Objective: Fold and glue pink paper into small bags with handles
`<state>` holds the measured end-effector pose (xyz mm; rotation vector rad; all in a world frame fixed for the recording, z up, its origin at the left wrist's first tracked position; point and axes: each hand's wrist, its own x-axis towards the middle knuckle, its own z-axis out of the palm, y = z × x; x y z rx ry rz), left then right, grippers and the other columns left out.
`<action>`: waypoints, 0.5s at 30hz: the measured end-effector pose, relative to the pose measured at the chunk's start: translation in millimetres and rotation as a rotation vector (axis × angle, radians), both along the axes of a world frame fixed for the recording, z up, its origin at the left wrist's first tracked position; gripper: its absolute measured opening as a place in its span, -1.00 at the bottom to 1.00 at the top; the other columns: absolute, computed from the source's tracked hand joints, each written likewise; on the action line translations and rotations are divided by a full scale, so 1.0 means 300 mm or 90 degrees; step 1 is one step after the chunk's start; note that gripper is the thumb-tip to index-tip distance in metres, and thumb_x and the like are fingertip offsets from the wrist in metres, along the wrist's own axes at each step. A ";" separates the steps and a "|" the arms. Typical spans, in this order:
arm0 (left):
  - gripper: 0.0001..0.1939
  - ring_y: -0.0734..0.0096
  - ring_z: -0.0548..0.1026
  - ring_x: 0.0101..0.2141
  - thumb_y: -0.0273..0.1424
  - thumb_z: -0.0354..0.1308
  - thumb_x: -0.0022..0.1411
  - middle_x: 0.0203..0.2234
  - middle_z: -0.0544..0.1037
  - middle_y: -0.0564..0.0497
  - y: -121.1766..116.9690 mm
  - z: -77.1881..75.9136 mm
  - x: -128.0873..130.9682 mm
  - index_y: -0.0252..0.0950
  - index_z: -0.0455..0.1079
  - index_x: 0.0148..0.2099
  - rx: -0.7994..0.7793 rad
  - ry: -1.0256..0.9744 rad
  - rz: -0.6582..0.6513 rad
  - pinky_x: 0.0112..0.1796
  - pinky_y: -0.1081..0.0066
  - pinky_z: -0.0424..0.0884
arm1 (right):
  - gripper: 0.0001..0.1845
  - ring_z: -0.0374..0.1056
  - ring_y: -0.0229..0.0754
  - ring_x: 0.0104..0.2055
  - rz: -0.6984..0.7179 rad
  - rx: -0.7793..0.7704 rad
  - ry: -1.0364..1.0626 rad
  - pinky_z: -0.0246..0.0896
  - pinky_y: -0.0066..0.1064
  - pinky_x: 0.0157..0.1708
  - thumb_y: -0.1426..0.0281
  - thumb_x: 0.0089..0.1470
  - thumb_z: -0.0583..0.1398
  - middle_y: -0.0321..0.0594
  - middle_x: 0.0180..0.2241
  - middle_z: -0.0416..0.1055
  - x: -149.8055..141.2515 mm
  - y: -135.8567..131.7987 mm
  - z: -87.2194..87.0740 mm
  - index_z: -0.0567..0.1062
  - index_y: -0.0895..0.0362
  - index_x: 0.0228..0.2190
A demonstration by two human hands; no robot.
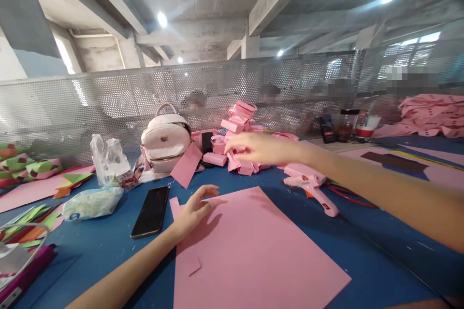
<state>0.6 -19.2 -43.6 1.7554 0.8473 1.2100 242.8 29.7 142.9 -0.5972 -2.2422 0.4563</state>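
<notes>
Clock centre = the big pink sheet (261, 251), flat on the blue table (366, 256), near end cut off by the frame. L hand (198, 205) is at the sheet's 10 o'clock edge, fingers loosely curved, thumb apart; can't tell if the fingertips touch paper. A narrow pink strip (174, 206) pokes out beyond that wrist, a pink paper end (192, 264) shows below it – can't tell if they're one pc. R hand (250, 147) is at 12, blurry, in front of the pink pile (237, 123); can't tell if it's pinching or touching anything. Glue gun (308, 181) lies at 1, just below the R forearm. Phone (150, 212) at 10, flat; wrapped pack (94, 203) left of it; bag (166, 142) upright at 11, w/ a pink card (186, 166) against its front.
</notes>
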 end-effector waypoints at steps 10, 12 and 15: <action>-0.76 0.29 0.51 -0.34 -0.28 0.04 0.37 -0.31 0.58 -0.06 -0.021 0.110 -0.024 -0.24 0.51 -0.15 0.023 0.237 -0.067 -0.29 0.39 0.38 | -0.90 0.49 -0.03 -0.34 0.341 0.084 -0.671 0.21 -0.28 -0.44 0.38 0.03 0.30 -0.18 -0.39 0.59 -0.027 -0.432 -0.268 0.55 0.06 -0.32; -0.83 0.29 0.52 -0.35 -0.35 0.13 0.31 -0.35 0.62 -0.01 -0.041 0.160 -0.047 -0.21 0.56 -0.24 0.010 0.326 -0.138 -0.32 0.43 0.36 | -0.91 0.49 -0.03 -0.35 0.318 0.041 -0.697 0.15 -0.29 -0.48 0.43 0.02 0.29 -0.19 -0.40 0.58 0.002 -0.427 -0.276 0.54 0.05 -0.34; -0.89 0.29 0.53 -0.33 -0.39 0.21 0.24 -0.33 0.62 0.03 -0.086 0.206 -0.095 -0.15 0.58 -0.23 -0.006 0.427 -0.188 -0.33 0.46 0.34 | -0.90 0.51 -0.04 -0.26 0.265 -0.028 -0.730 0.05 -0.31 -0.50 0.45 0.03 0.32 -0.18 -0.33 0.60 0.052 -0.381 -0.274 0.56 0.06 -0.33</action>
